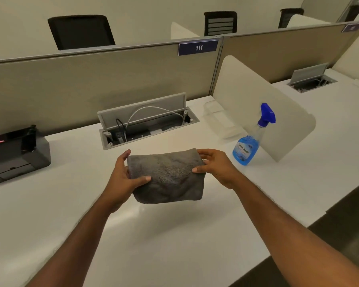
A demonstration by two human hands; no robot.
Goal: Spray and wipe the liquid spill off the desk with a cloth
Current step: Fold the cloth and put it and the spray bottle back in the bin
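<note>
The person held a folded grey cloth (pixel 167 176) out in front of them over the white bench (pixel 174 241), one hand at each end. The left hand (pixel 123 178) had its grip clamped on the cloth's nine o'clock edge, thumb lying across the near face and fingers curled round behind. The right hand (pixel 215 167) pinched the three o'clock edge the same way, thumb pressed on the front and fingers wrapped over the top corner. The cloth sagged a little between them, its lower edge hanging loose and seemingly clear of the bench.

At about two o'clock from the cloth, well apart from it, a spray bottle (pixel 249 144) of blue liquid with a blue trigger head stood upright on the bench, just beside a white side screen (pixel 263 104). At twelve o'clock a cable box (pixel 147 123) sat sunk into the bench with its lid tipped up and a white cable looping inside. Over at nine o'clock, near the bench's far left, stood a black machine (pixel 17 156). Behind it all ran a beige partition (pixel 91 79) carrying a blue plate (pixel 198 47) marked 111, with a black chair (pixel 81 32) beyond it.
</note>
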